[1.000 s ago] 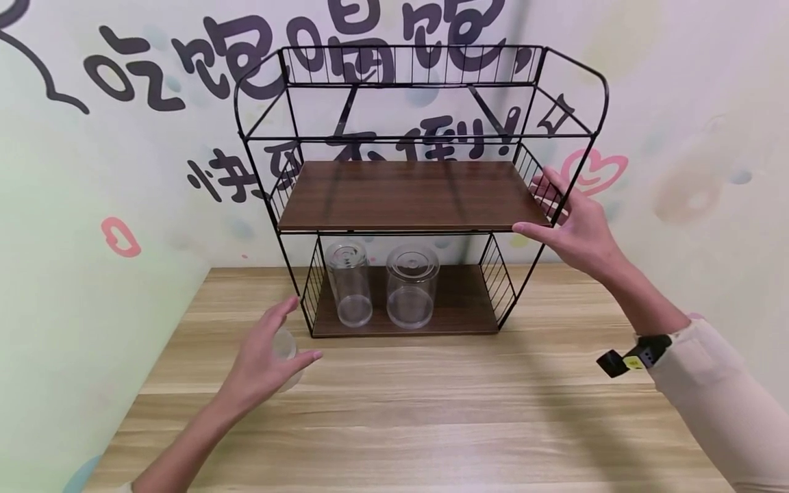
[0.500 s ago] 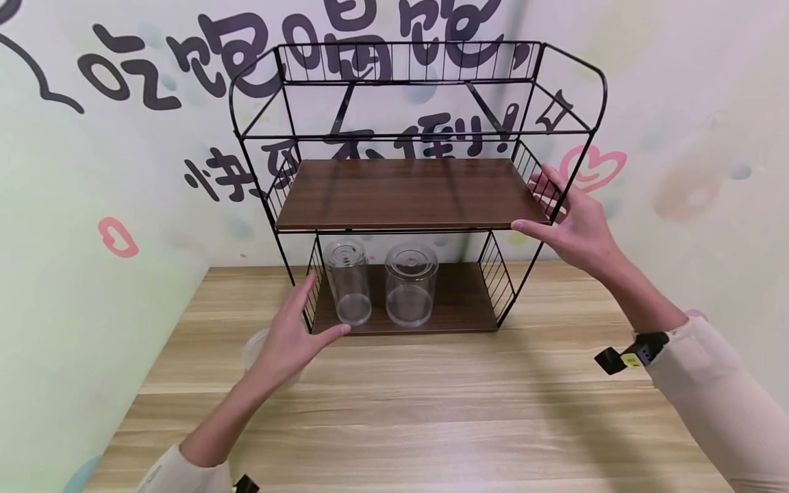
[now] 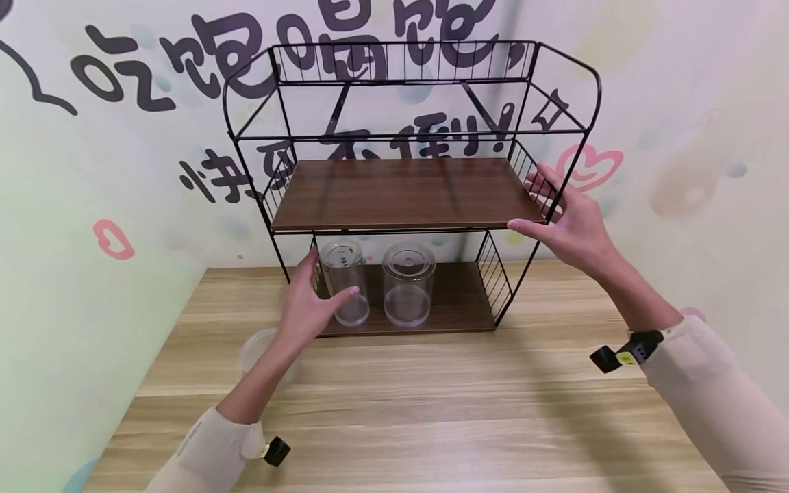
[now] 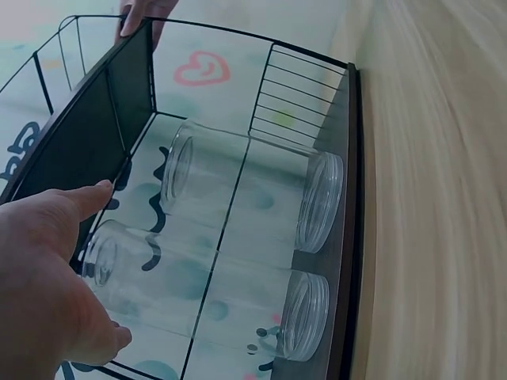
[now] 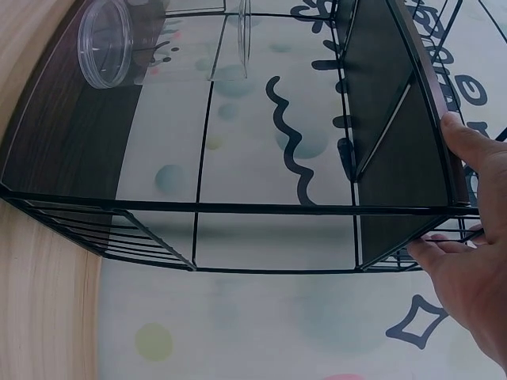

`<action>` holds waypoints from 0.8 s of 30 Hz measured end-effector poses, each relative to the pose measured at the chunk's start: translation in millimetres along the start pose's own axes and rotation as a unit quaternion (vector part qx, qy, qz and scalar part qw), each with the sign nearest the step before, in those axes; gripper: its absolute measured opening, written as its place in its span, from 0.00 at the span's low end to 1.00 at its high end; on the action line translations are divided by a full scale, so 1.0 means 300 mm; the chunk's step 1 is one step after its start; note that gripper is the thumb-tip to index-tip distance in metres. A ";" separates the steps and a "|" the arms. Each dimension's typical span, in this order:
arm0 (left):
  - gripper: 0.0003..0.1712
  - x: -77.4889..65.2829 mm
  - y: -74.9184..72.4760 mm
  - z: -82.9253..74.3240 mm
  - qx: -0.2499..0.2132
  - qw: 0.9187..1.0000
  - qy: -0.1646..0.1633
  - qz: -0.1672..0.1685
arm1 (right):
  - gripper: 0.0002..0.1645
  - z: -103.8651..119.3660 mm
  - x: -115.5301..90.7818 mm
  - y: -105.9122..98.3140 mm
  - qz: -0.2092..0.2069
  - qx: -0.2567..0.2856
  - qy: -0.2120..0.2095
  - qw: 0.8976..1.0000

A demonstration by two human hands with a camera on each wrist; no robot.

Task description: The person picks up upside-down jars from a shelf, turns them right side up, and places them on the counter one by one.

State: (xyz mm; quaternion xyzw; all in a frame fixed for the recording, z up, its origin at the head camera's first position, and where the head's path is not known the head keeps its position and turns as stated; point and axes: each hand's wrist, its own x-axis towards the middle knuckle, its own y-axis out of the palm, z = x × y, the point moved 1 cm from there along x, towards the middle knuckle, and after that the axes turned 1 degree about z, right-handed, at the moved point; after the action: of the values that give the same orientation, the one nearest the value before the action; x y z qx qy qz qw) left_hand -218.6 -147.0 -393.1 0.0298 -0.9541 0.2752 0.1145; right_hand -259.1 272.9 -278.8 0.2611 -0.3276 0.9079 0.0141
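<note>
A black wire rack with brown wooden shelves (image 3: pixel 401 195) stands on the table against the wall. On its bottom shelf (image 3: pixel 462 294) are two clear jars, bases up: a narrower left jar (image 3: pixel 341 271) and a wider right jar (image 3: pixel 408 282). My left hand (image 3: pixel 303 308) is at the left jar, thumb and fingers spread on either side near its upper end in the left wrist view; contact cannot be told. My right hand (image 3: pixel 578 227) grips the right end of the middle shelf, thumb on the front edge, fingers at the side wires (image 5: pixel 455 226).
A clear round container (image 3: pixel 255 348) sits on the wooden table (image 3: pixel 431 411), left of the rack and partly behind my left forearm. The rack's left post and side wires are close to my left fingers. The wall (image 3: pixel 154 205) stands right behind the rack.
My left hand has moved forward and right, from over the clear round container on the table to the left jar. My right hand keeps its grip on the rack.
</note>
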 end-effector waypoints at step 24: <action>0.52 0.099 0.051 0.017 -0.104 0.994 -0.018 -0.026 | 0.57 0.001 -0.004 0.000 0.002 -0.017 0.009 1.000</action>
State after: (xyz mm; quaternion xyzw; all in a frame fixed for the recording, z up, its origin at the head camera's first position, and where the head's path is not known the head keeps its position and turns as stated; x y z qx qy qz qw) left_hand -250.5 -136.6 -398.2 0.0478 -0.9782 0.1712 0.1071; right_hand -258.1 272.9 -279.3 0.2520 -0.3433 0.9046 0.0197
